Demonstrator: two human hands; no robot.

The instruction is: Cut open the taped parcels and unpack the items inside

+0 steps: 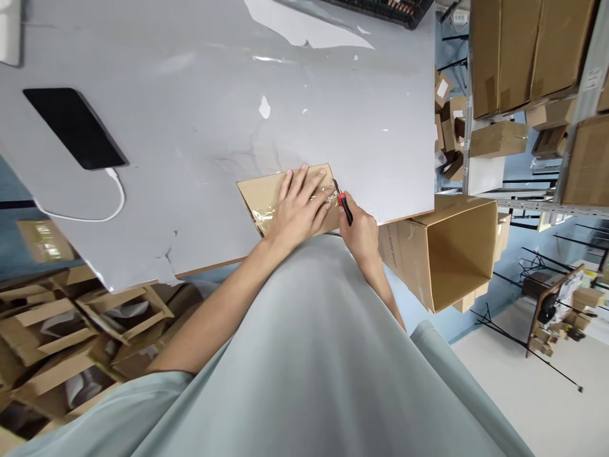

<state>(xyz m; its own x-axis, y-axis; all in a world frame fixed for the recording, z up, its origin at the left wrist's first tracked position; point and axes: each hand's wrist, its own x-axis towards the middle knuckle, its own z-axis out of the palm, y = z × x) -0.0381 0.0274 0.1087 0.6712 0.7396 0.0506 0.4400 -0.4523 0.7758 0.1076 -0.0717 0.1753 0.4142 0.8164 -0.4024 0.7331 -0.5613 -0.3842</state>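
Note:
A small cardboard box (259,190) with shiny clear tape across it lies at the near edge of the grey-white table (190,127). My left hand (299,206) lies flat on top of the box, its fingers spread over the cardboard and tape. A red and black utility knife (344,204) is held in my right hand (359,231), fingers wrapped round its handle. The knife's tip is at the box's right edge.
A black phone (76,127) with a white cable (122,197) lies on the table at left. A black tray (394,7) is at the far edge. An open carton (428,254) stands right of the table; several open boxes (95,317) are below left.

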